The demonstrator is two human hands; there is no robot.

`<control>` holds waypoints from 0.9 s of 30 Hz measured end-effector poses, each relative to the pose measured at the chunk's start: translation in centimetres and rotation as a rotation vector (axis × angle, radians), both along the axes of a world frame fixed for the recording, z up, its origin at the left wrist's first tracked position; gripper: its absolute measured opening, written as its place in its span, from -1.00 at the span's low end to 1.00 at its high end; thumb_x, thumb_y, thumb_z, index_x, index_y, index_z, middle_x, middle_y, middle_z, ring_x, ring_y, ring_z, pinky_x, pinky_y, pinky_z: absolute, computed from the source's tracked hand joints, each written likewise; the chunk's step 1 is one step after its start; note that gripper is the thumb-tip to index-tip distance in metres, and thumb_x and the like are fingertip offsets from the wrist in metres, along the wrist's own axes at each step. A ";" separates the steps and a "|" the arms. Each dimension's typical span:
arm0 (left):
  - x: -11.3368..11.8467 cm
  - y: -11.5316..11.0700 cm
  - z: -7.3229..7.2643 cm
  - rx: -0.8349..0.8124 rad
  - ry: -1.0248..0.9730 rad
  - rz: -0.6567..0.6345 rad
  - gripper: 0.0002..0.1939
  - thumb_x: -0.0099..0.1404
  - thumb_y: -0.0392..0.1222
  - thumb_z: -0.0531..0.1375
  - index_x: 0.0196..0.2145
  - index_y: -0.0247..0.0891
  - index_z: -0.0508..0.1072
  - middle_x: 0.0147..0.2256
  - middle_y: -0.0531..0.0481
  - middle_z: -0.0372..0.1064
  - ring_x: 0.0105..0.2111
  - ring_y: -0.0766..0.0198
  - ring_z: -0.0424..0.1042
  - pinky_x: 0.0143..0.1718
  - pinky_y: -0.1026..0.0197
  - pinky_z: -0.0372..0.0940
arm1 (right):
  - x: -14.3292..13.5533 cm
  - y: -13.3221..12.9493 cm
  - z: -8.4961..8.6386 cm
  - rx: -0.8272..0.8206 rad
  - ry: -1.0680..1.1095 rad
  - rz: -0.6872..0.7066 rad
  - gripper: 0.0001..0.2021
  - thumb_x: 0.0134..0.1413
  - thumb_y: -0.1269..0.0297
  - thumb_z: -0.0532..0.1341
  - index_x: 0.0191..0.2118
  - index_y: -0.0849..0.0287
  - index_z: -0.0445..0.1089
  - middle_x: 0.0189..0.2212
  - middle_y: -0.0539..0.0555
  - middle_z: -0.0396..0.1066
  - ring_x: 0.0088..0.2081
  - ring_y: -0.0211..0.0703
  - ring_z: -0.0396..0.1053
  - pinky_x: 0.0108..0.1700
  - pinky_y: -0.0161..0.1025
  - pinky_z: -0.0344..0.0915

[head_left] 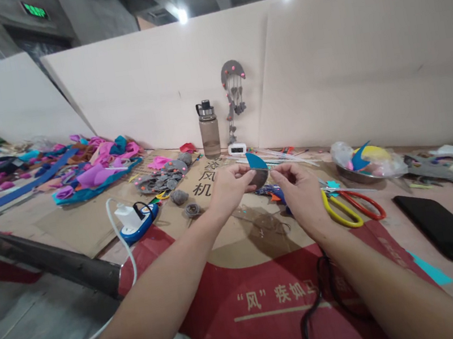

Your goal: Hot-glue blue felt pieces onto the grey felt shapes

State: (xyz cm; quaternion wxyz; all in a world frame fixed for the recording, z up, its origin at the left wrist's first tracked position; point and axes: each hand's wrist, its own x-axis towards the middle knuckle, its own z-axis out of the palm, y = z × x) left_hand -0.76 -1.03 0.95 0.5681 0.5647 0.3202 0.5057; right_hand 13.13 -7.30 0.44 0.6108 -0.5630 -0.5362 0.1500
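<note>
My left hand (235, 185) is closed on a small piece that looks like felt, with a blue curved part (256, 160) on top and a dark grey rounded part (259, 179) below. Close against the right edge of that piece, my right hand (295, 181) is pinched; what lies between its fingertips is too small to make out. Behind and below the hands, partly hidden, is a small dark blue and orange heap (272, 192). Scissors with one yellow and one red handle (359, 207) lie right of my right hand.
Left are grey balls of yarn (179, 197), a blue power strip (135, 231) with a white cable, and colourful scraps (97, 170). A bottle (209, 132) and small white clock (237, 149) stand behind. Right are a metal bowl (359, 176) and black phone (451, 231).
</note>
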 end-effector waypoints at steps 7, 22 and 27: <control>0.1 -0.1 0.1 -0.028 -0.014 -0.006 -0.96 0.16 -0.33 0.29 -0.40 -0.36 0.52 -0.41 -0.01 0.48 -0.42 0.38 0.46 -0.37 0.29 0.49 | -0.1 -0.2 0.2 -0.014 0.048 -0.014 -0.80 0.05 0.11 0.25 -0.33 0.15 0.44 -0.57 -0.07 0.21 -0.52 -0.26 0.15 -0.53 -0.31 0.15; 0.1 -0.6 0.5 -0.080 0.009 -0.039 -0.93 0.18 -0.33 0.30 -0.44 -0.37 0.49 -0.45 0.02 0.40 -0.46 0.41 0.42 -0.36 0.27 0.48 | 0.1 -0.3 0.7 -0.009 -0.003 -0.085 -0.78 0.04 0.14 0.24 -0.33 0.19 0.50 -0.59 -0.08 0.14 -0.52 -0.27 0.08 -0.50 -0.29 0.07; 0.1 -0.6 0.3 -0.086 0.004 -0.050 -0.90 0.18 -0.30 0.30 -0.44 -0.38 0.48 -0.46 0.04 0.38 -0.47 0.42 0.40 -0.36 0.27 0.48 | 0.0 -0.4 0.9 -0.035 0.016 -0.091 -0.76 0.01 0.14 0.25 -0.32 0.21 0.53 -0.62 -0.10 0.10 -0.54 -0.29 0.04 -0.50 -0.29 0.02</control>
